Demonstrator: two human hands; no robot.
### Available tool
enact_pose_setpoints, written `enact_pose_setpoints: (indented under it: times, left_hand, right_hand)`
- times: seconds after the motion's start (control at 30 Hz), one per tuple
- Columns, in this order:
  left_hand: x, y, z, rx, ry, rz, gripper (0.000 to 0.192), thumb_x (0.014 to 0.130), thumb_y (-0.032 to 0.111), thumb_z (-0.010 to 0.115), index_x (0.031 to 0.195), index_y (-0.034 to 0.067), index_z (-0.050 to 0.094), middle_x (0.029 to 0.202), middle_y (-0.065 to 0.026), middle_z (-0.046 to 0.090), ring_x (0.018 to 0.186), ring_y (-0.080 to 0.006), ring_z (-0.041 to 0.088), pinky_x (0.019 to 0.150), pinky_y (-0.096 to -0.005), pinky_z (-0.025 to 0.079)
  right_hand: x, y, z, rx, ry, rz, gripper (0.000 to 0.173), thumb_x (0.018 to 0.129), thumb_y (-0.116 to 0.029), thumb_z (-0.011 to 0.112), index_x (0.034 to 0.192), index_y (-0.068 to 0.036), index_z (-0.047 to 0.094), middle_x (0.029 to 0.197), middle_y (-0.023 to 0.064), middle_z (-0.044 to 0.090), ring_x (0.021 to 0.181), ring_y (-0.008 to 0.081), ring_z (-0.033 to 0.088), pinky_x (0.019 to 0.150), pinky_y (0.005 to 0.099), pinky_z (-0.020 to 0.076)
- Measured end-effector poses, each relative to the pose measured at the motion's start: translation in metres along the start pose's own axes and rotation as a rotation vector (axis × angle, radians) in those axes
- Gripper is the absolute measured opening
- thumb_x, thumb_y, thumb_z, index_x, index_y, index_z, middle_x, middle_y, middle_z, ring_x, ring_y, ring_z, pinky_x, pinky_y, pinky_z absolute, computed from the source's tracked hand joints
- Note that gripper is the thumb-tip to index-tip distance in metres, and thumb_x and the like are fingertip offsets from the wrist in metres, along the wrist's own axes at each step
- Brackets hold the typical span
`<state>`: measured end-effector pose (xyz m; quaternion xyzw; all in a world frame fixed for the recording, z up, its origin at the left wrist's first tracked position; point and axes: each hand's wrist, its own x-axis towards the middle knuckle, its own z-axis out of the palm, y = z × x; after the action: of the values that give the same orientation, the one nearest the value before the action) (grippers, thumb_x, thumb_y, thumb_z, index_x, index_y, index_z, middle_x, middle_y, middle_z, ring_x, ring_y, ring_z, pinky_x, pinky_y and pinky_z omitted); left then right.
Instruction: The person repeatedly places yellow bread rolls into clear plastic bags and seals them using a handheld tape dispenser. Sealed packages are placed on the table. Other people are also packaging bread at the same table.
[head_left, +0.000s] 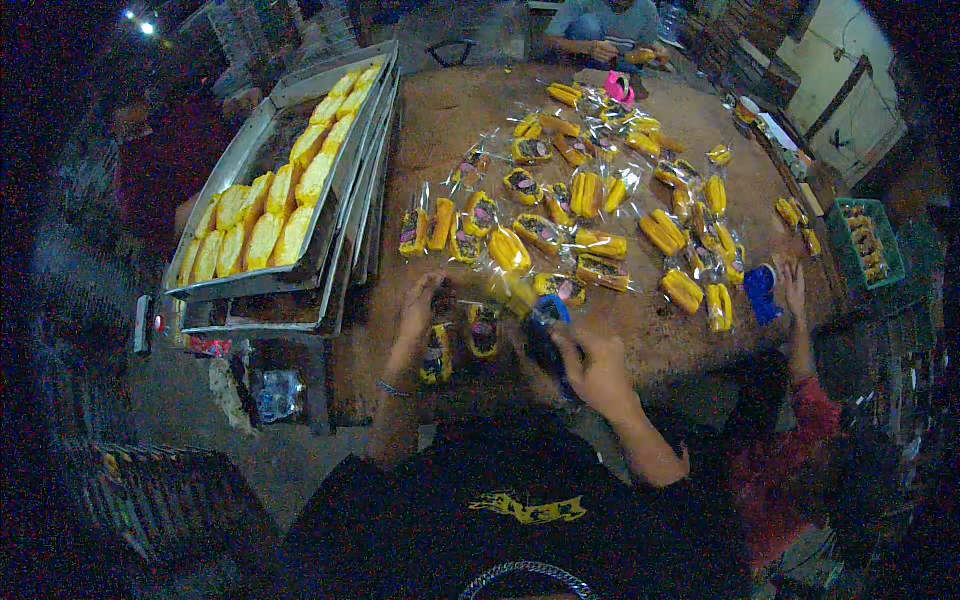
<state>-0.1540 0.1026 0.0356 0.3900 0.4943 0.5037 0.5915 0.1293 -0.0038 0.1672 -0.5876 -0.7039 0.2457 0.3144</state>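
Observation:
My right hand (600, 367) is closed around a blue hand-held device (553, 309), which looks like a tape dispenser; motion blurs it. To its left, my left hand (421, 304) has its fingers curled; whether they pinch a bag is too blurred to tell. Between my hands a yellow bread roll (511, 292) shows as a smear. Close to my body lie two filled rolls, one bagged roll (436, 356) by my left wrist and another filled roll (484, 330) beside it. Many bagged rolls (600, 244) in clear plastic spread over the wooden table (450, 105) beyond my hands.
Stacked metal trays (319, 281) stand at left, the top one holding rows of bread (262, 232). A red-sleeved person's hand (793, 289) rests beside another blue device (760, 294). A pink device (619, 87) lies far back near a seated person (611, 45). A green crate (840, 225) stands right.

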Motion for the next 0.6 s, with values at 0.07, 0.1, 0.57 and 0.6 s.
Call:
enact_pose_setpoints:
  times: [0.07, 0.1, 0.57, 0.6]
  left_hand:
    - [-0.004, -0.01, 0.015, 0.151, -0.013, 0.055, 0.027, 0.096, 0.027, 0.054, 0.11, 0.005, 0.062, 0.1, -0.0051, 0.065, 0.093, -0.0158, 0.061, 0.083, -0.0295, 0.049]
    - [-0.013, -0.016, 0.027, 0.235, -0.057, 0.115, 0.028, 0.096, 0.027, 0.054, 0.111, 0.005, 0.061, 0.101, -0.0053, 0.065, 0.094, -0.0159, 0.061, 0.084, -0.0297, 0.049]
    - [-0.105, 0.004, 0.16, -0.103, -0.374, 0.012, 0.025, 0.099, 0.026, 0.051, 0.097, 0.004, 0.063, 0.092, -0.0046, 0.067, 0.078, -0.0115, 0.06, 0.074, -0.0249, 0.048]
    - [-0.106, 0.002, 0.157, -0.033, -0.312, 0.056, 0.024, 0.098, 0.027, 0.053, 0.096, 0.005, 0.063, 0.089, -0.0036, 0.066, 0.075, -0.0113, 0.059, 0.069, -0.0256, 0.048]
  right_hand:
    - [0.006, 0.0, 0.009, 0.066, 0.287, -0.054, 0.022, 0.091, -0.017, 0.061, 0.104, -0.001, 0.068, 0.085, 0.0165, 0.07, 0.066, 0.0277, 0.066, 0.066, 0.0393, 0.0522]
    - [0.009, 0.002, 0.014, 0.098, 0.434, -0.083, 0.023, 0.091, -0.018, 0.06, 0.105, 0.0, 0.067, 0.086, 0.0168, 0.07, 0.066, 0.0274, 0.066, 0.067, 0.0396, 0.0523]
    - [-0.053, 0.019, 0.012, 1.094, -0.098, 0.537, 0.021, 0.096, -0.021, 0.055, 0.11, -0.006, 0.06, 0.085, 0.003, 0.062, 0.066, 0.011, 0.053, 0.057, 0.0242, 0.0432]
    - [-0.058, 0.031, 0.012, 0.873, -0.089, 0.41, 0.023, 0.095, -0.021, 0.056, 0.11, -0.005, 0.061, 0.09, 0.004, 0.064, 0.074, 0.013, 0.057, 0.065, 0.026, 0.0459]
